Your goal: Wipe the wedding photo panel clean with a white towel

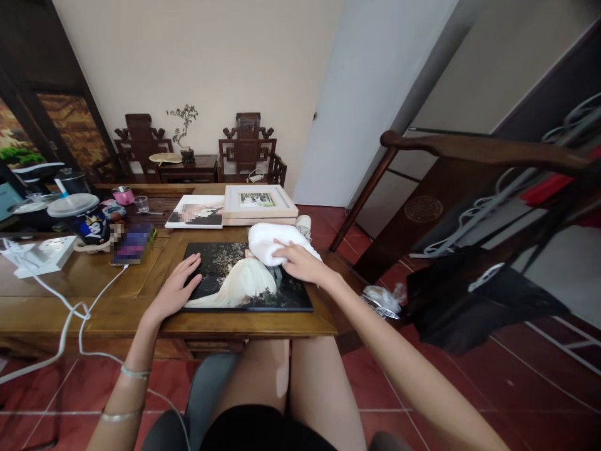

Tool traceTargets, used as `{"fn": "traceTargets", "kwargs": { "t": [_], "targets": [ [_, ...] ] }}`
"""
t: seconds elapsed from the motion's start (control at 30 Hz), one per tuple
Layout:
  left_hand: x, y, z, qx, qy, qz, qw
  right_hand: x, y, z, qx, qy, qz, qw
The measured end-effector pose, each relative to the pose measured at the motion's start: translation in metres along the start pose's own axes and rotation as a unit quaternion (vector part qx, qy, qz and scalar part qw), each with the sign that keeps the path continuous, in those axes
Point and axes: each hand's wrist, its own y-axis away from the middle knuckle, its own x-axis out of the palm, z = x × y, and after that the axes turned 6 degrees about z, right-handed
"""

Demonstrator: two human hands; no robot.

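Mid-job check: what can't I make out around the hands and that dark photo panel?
All in the head view:
- Part of the dark photo panel: covered by the white cloth.
- Whether the right hand grips or only presses the cloth: its own back hides the palm.
- The left hand's palm: hidden likewise.
- The phone's screen: blurred by pixelation.
- The framed photo's details: too small.

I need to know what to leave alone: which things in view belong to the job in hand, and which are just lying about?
In the job:
white cloth, under the right hand
dark photo panel, left hand at its left edge

Apparently just lying about:
phone
power strip
pink cup
clear glass
white-framed picture
potted bonsai
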Motion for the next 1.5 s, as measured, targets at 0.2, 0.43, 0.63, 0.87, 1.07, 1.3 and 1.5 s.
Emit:
{"fn": "traceTargets", "kwargs": {
  "t": [0.2,0.43,0.63,0.87,1.07,1.3,1.5],
  "targets": [
    [0.001,0.000,0.001,-0.005,0.008,-0.007,1.000,0.003,-0.019,0.002,0.053,0.028,-0.025,0.998],
    [0.002,-0.001,0.001,-0.004,0.006,-0.010,1.000,0.024,0.077,0.053,0.017,0.012,-0.012,1.000],
    [0.002,-0.001,-0.001,0.000,0.005,-0.011,1.000,-0.001,0.130,0.086,-0.040,-0.025,0.092,0.995],
    [0.002,-0.001,-0.001,0.000,0.007,-0.018,1.000,-0.004,0.085,0.046,-0.023,-0.027,0.064,0.997],
    [0.002,0.000,-0.002,-0.002,0.008,-0.016,1.000,0.008,0.013,0.007,0.031,-0.006,-0.009,0.999],
    [0.001,0.000,-0.003,-0.001,0.011,-0.015,1.000,0.020,0.008,0.060,0.070,0.072,-0.026,0.995],
    [0.002,0.000,-0.004,-0.003,0.011,-0.017,1.000,0.024,0.067,0.117,-0.018,0.027,0.041,0.999]
  ]
}}
